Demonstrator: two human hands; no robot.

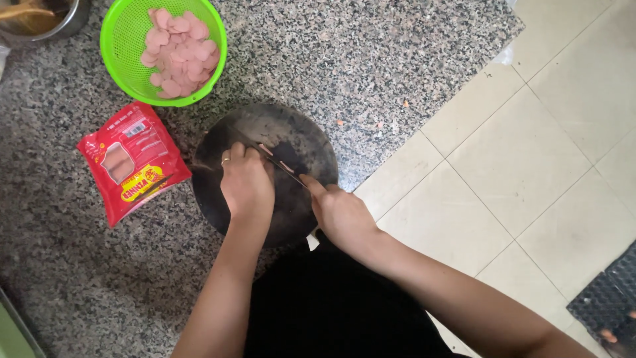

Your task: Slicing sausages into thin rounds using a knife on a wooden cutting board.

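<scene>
A dark round cutting board (218,146) lies on the speckled granite counter (344,59). My left hand (246,184), a ring on one finger, presses down on a pink sausage (266,149) on the board; most of the sausage is hidden under my fingers. My right hand (341,215) grips a knife (286,166) whose blade rests across the board right beside my left fingertips. A green plastic colander (119,46) at the back left holds several pink sausage slices (179,50).
A red sausage packet (132,162) lies left of the board. A metal pot (36,16) sits at the top left corner. The counter edge runs diagonally on the right, with beige tiled floor (530,152) and a dark mat (606,301) beyond.
</scene>
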